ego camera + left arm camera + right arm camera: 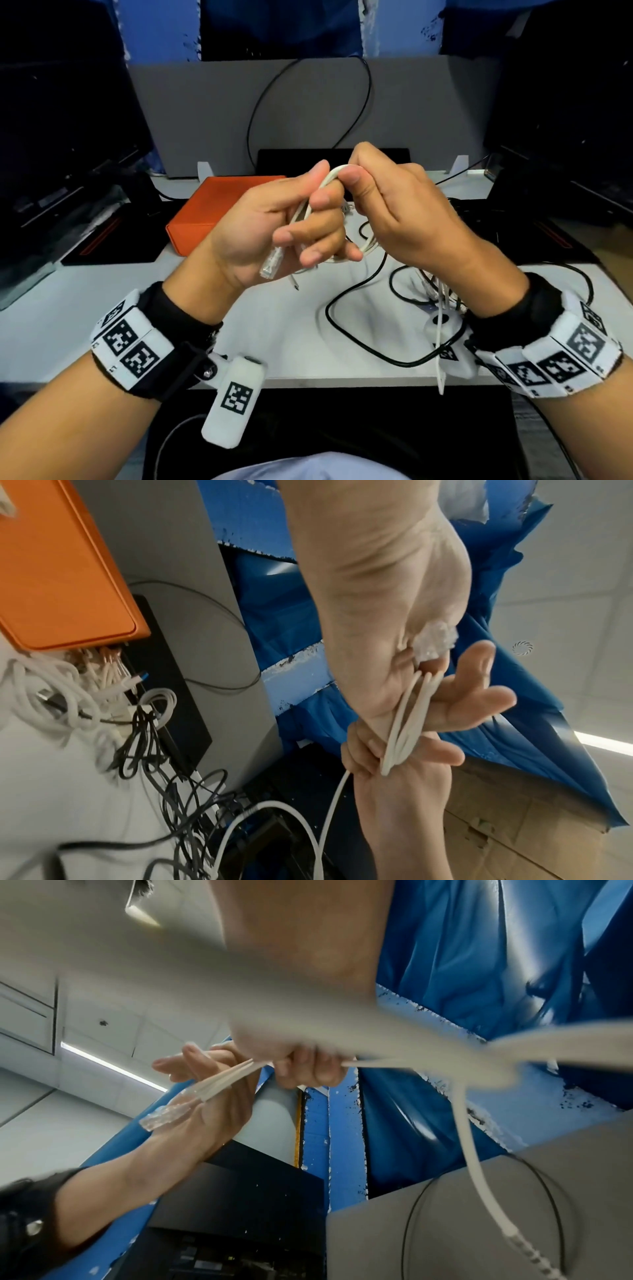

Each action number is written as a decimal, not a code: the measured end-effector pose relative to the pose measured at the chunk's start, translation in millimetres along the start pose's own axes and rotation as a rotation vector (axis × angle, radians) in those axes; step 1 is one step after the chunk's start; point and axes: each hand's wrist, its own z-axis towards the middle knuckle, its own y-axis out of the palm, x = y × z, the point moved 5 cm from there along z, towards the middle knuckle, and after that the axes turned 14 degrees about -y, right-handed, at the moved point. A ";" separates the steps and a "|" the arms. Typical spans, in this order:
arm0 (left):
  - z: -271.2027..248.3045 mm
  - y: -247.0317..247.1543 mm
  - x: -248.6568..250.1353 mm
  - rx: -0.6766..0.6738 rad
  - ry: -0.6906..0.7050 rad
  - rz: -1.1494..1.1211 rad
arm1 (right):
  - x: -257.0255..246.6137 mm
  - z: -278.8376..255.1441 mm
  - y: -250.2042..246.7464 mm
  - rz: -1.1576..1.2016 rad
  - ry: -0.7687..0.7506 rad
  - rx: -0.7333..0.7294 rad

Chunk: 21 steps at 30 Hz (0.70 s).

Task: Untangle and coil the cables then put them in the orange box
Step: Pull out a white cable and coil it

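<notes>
A flat white cable (310, 205) is held up above the worktop (102, 301), folded into several short loops between both hands. The left hand (274, 222) is curled round the bundle of loops, thumb on top, the clear plug (270, 265) hanging out below the palm. The right hand (394, 212) is pinched on the top bend of the loops, thumb against forefinger. From the right wrist view, a free run of the same cable is seen trailing down from the right grip to a ribbed strain relief near the frame edge; the far end is out of view. The orange box (219, 209) lies behind the left hand, on the worktop, lid apparently closed. A black cable (346, 329) is spread loose on the worktop below the hands, and a heap of white and black cables (113, 704) is seen beside the box in the left wrist view. Step judged: coiling of the white cable, well begun, not finished. Risks noted: the loops are held only by finger pressure and could spring open if either grip is relaxed during a re-grasp; the trailing end could catch in the black cable underneath and drag it along; the flat cable could be twisted if loops are laid unevenly; the box would need a free hand to be opened, at which point the coil could be lost.
</notes>
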 end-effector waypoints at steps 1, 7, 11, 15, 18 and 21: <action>1.0 2.9 -0.3 -0.014 0.019 -0.027 | -1.1 0.7 -1.8 0.009 -0.009 0.010; 2.6 15.2 7.4 -0.064 0.156 -0.158 | 3.8 3.7 -10.4 0.238 -0.013 0.123; -2.2 15.5 10.6 -0.053 0.205 -0.146 | 10.5 5.3 -12.8 0.286 0.022 0.091; -11.2 12.2 26.3 -0.107 0.303 -0.249 | 22.1 0.8 3.3 0.558 0.157 0.078; -24.6 -3.3 45.3 -0.007 0.439 -0.364 | 28.5 -2.3 21.3 0.370 0.193 -0.153; -28.8 -19.7 48.0 0.225 0.598 -0.405 | 21.4 -8.4 33.7 0.328 0.235 -0.380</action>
